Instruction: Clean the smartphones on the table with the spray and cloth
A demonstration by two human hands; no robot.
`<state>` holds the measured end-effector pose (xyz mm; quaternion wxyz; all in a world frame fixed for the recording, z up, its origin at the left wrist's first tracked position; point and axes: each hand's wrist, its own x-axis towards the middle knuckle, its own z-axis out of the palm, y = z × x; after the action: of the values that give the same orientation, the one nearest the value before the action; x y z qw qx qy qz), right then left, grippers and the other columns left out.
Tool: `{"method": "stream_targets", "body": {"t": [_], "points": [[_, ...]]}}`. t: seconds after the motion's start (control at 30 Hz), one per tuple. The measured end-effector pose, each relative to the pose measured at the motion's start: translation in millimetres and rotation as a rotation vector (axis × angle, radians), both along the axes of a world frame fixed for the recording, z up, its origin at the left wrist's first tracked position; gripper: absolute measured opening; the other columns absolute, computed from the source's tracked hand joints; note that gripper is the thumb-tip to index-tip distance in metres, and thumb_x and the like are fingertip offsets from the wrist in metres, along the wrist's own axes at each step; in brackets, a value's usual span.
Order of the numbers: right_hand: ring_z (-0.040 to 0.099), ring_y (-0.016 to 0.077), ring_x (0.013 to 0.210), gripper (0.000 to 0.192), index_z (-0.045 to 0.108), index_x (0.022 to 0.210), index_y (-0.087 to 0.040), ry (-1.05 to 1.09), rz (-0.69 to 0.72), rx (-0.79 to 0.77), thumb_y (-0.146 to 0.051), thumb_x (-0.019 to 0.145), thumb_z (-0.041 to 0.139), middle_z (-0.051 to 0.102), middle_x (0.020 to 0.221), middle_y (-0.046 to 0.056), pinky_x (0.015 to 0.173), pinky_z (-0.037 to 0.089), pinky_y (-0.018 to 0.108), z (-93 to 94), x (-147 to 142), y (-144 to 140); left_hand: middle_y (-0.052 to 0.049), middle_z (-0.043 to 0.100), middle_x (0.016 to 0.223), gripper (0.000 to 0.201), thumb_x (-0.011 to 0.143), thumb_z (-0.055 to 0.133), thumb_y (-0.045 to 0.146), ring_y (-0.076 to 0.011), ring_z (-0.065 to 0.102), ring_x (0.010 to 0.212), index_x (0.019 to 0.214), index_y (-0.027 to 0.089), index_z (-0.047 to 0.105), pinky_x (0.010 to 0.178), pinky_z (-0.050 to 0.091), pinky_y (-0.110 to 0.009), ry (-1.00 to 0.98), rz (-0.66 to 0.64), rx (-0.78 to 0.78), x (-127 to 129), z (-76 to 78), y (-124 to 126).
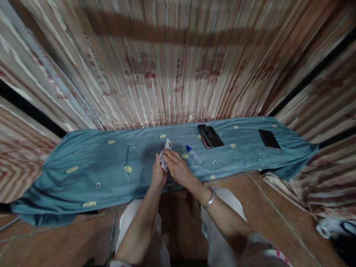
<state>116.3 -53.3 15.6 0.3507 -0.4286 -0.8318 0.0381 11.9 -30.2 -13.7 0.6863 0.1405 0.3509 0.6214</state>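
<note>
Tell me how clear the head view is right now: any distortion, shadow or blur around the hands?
Head view: strong wide-angle warp, so the blue cloth bows and the striped curtain fans outward. A broad shadow band crosses the curtain's top. Light is dim and even, no glare. The small white thing between left hand and right hand looks soft, its detail unreadable.

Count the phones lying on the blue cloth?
3, maybe more hidden: two stacked phones right of the pen, one phone near the cloth's right end.

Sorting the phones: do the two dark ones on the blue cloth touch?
Apart. The head view shows bare blue cloth between the middle phone and the right phone.
</note>
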Motion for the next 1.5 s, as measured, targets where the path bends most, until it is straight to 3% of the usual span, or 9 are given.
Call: {"method": "stream_targets", "body": {"t": [0.1, 0.2, 0.3, 0.43, 0.6, 0.83, 1.03, 1.3, 1.5], "points": [[0.044, 0.0256, 0.131, 0.045, 0.053, 0.135, -0.013, 0.005, -0.032, -0.004, -0.009, 0.093, 0.038, 0.053, 0.139, 0.016, 0.111, 0.042, 0.046, 3.1, 6.8, 10.5, -0.007, 0.074, 0.084, 0.034, 0.087, 0.059, 0.044, -0.0177, 0.07, 0.088, 0.091, 0.012, 0.072, 0.082, 0.052, -0.026, 0.002, -0.028, 0.003, 3.3, 7.5, -5.1], [0.044, 0.0257, 0.131, 0.043, 0.055, 0.134, -0.014, 0.006, -0.067, 0.005, -0.011, 0.094, 0.038, 0.054, 0.138, 0.015, 0.111, 0.041, 0.046, 5.1, 13.1, 19.5, -0.008, 0.075, 0.089, 0.029, 0.077, 0.071, 0.037, -0.0207, 0.07, 0.093, 0.093, 0.013, 0.073, 0.086, 0.052, -0.03, 0.022, -0.056, 0.064, 4.9, 12.8, -11.5], [0.045, 0.0256, 0.13, 0.043, 0.056, 0.132, -0.012, 0.004, -0.105, 0.004, -0.01, 0.093, 0.038, 0.054, 0.138, 0.015, 0.111, 0.04, 0.045, 5.7, 17.0, 26.6, -0.008, 0.076, 0.094, 0.038, 0.068, 0.079, 0.025, -0.0212, 0.07, 0.09, 0.103, 0.015, 0.073, 0.084, 0.053, -0.033, 0.06, -0.076, 0.072, 3.2, 14.0, -16.7], [0.045, 0.0254, 0.13, 0.044, 0.055, 0.132, -0.007, 0.056, -0.141, -0.015, -0.008, 0.093, 0.035, 0.054, 0.138, 0.019, 0.11, 0.04, 0.045, 4.4, 21.0, 36.3, -0.009, 0.075, 0.101, 0.046, 0.065, 0.081, 0.024, -0.0197, 0.07, 0.082, 0.11, 0.017, 0.072, 0.075, 0.055, -0.03, 0.105, -0.126, 0.059, 0.4, 14.3, -20.3], [0.051, 0.0234, 0.126, 0.044, 0.057, 0.131, -0.013, 0.199, -0.182, -0.07, -0.013, 0.093, 0.035, 0.059, 0.133, 0.015, 0.109, 0.04, 0.044, -1.6, 29.4, 50.6, -0.009, 0.075, 0.1, 0.048, 0.065, 0.08, 0.026, -0.0189, 0.07, 0.073, 0.111, 0.018, 0.072, 0.064, 0.054, -0.027, 0.136, -0.178, 0.072, -1.3, 14.5, -21.4], [0.063, 0.022, 0.11, 0.039, 0.065, 0.12, -0.018, 0.444, -0.203, -0.285, -0.016, 0.088, 0.043, 0.069, 0.119, 0.009, 0.1, 0.046, 0.039, -10.5, 37.7, 60.9, -0.012, 0.073, 0.106, 0.055, 0.07, 0.074, 0.025, -0.0247, 0.072, 0.087, 0.124, 0.017, 0.063, 0.072, 0.057, -0.03, 0.095, -0.209, 0.075, -8.5, 21.2, -21.5], [0.066, 0.0199, 0.094, 0.025, 0.073, 0.096, -0.021, 0.925, -0.216, -0.562, -0.022, 0.078, 0.056, 0.074, 0.095, 0.002, 0.092, 0.047, 0.035, -22.9, 34.1, 68.5, -0.012, 0.073, 0.108, 0.048, 0.079, 0.062, 0.021, -0.0253, 0.071, 0.092, 0.126, 0.016, 0.059, 0.078, 0.058, -0.034, -0.004, -0.247, 0.028, -9.3, 29.8, -21.1], [0.063, 0.0129, 0.064, 0.019, 0.07, 0.083, -0.017, 1.203, -0.166, -0.765, -0.031, 0.073, 0.063, 0.072, 0.072, 0.002, 0.061, 0.048, 0.023, -30.6, 24.5, 72.0, -0.013, 0.073, 0.106, 0.044, 0.086, 0.056, 0.026, -0.0276, 0.07, 0.099, 0.129, 0.015, 0.057, 0.087, 0.056, -0.041, -0.079, -0.203, 0.011, -4.3, 29.4, -17.6], [0.064, 0.0139, 0.065, 0.01, 0.068, 0.072, -0.017, 1.277, -0.123, -0.868, -0.025, 0.069, 0.061, 0.071, 0.067, 0.0, 0.064, 0.049, 0.024, -34.2, 11.3, 61.5, -0.008, 0.075, 0.104, 0.039, 0.088, 0.053, 0.024, -0.0217, 0.07, 0.091, 0.126, 0.017, 0.06, 0.086, 0.055, -0.035, -0.062, -0.077, 0.0, -1.1, 29.9, -13.8]]}}
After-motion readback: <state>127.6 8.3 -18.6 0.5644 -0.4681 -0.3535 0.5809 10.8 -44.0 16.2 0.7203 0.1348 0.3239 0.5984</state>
